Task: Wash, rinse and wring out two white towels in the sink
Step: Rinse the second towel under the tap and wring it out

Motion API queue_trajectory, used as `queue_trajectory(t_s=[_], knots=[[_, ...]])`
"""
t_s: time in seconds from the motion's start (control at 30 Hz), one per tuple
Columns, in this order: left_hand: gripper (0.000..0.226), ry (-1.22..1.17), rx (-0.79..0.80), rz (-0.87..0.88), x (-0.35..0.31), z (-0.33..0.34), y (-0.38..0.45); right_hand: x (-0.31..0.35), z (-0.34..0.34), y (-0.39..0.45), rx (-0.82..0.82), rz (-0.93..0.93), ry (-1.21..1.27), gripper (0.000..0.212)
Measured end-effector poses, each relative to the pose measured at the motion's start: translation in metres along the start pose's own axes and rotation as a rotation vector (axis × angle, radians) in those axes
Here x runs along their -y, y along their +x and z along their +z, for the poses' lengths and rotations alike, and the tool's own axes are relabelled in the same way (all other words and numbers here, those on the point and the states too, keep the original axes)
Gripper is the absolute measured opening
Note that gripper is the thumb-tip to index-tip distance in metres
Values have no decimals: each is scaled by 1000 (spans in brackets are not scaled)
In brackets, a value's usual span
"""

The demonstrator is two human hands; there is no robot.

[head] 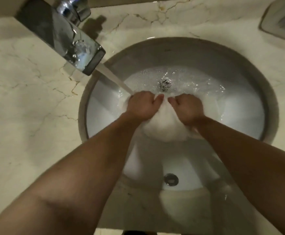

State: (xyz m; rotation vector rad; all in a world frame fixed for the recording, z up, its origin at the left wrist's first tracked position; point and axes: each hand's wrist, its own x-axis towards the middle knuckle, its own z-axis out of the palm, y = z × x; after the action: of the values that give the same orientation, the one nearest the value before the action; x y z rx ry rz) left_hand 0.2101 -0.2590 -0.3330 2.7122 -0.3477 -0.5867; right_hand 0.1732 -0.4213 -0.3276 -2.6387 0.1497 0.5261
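**Towel under running water**

Head view: left hand (142, 106) and right hand (186, 108) side by side, fingers curled and gripping a bunched white towel (163, 128) at the middle of the sink (263, 99). Stream from the chrome faucet (67, 39) at the sink's far left rim landing just beside the left hand. Drain (166, 84) just beyond the knuckles. Marble counter (28, 99) all around.
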Motion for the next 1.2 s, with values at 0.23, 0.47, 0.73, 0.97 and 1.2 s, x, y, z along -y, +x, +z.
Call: queue_trajectory(t_s=[0.23, 0.47, 0.73, 0.97, 1.2], knots=[[40, -79, -39, -32, 29, -11, -23, -11, -14, 5, 30, 525, 283, 42], [42, 98, -440, -29, 23, 21, -55, -5, 29, -39, -390, -183, -142, 51], [83, 20, -369, 33, 21, 38, -57, -9, 43, -26, -241, -405, -313, 73], [72, 18, -422, 15, 19, 33, -30, 6, 51, -1, -539, -329, -129, 61], [48, -2, -399, -61, 16, 29, -14, 10, 53, 11, -536, -302, -179, 44]])
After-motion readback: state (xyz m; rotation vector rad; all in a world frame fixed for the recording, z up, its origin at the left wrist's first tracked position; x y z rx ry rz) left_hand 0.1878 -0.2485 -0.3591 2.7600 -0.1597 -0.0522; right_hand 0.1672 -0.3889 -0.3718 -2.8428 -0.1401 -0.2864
